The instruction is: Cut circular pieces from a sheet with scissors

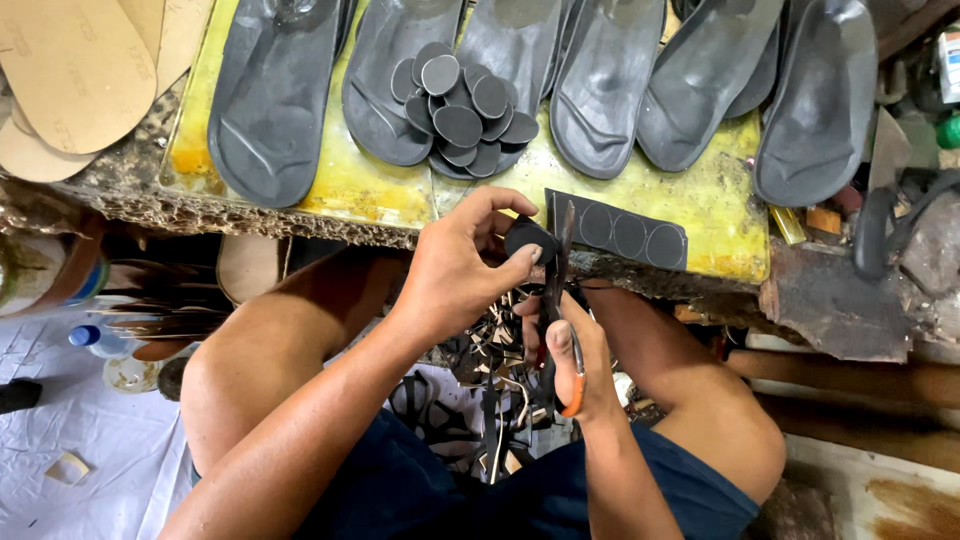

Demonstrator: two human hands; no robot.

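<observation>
While the left hand [455, 270] pinches a small dark oval rubber piece [528, 240] just below the yellow-topped workbench [350, 185], the right hand [572, 360] grips orange-handled scissors [556, 300], blades touching the piece; a dark rubber strip marked with ovals [625, 232] lies on the bench edge beside them.

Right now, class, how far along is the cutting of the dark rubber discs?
Done: a pile of cut discs lies on the soles. In hand: the left hand holds one dark piece while the right hand works the scissors. Left: a strip with marked circles lies uncut on the yellow bench.
</observation>
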